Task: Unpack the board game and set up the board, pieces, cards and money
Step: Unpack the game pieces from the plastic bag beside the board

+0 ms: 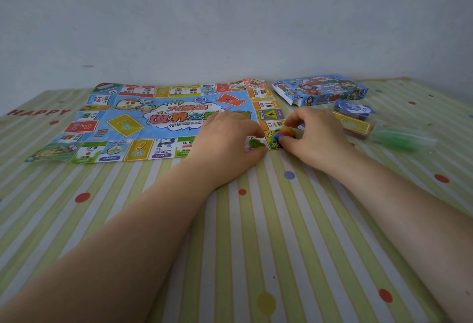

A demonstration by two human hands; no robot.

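Both hands at the near right corner of the unfolded board [143,123].
Left hand [226,140] in curled grip on a green piece [256,144]. Right hand [313,133] pinches a small cluster of coloured pieces [284,135] at the corner square. Box [322,90], card stacks [354,120] lie right, on the striped surface [256,233].
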